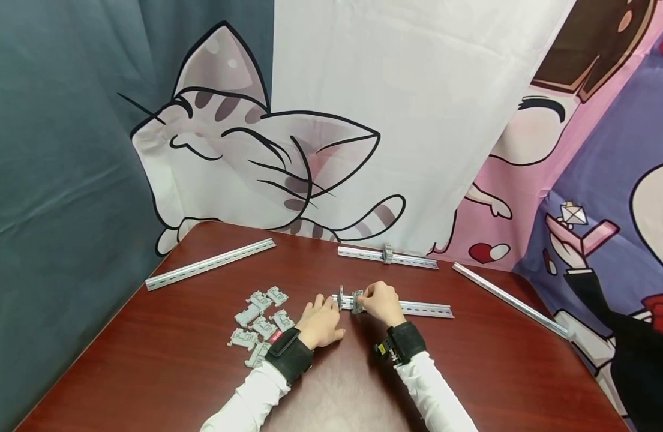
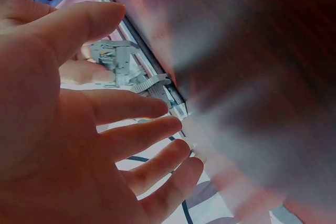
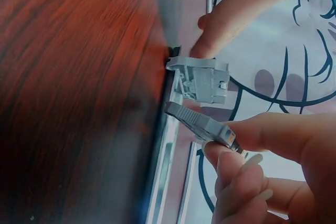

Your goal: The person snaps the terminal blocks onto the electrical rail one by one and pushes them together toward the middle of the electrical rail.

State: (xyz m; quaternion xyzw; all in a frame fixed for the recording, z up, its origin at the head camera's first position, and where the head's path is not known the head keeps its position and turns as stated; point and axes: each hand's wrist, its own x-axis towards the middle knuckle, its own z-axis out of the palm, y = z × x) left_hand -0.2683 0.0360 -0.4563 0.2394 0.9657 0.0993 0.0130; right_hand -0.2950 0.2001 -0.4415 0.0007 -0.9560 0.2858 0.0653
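Right hand pinches a grey clip between thumb and fingertips, grip narrow and closed on the part. The clip is held tilted against the near metal rail, its lower end at the rail's edge, just beside a second grey block already seated on the rail's left end.

Left hand rests on the counter at the rail's left end, fingers straight and spread, holding nothing; in the right wrist view one fingertip touches the top of the seated block.

Key relation: the rail's long axis runs left to right across the counter, and the held clip sits crosswise to it, to the right of the seated block. The right hand is the nearer hand.

A heap of loose grey clips lies to the left of the left hand. Three further rails lie apart at the counter's far side; one carries a single block.

No brand, label or legible writing is visible on the parts.
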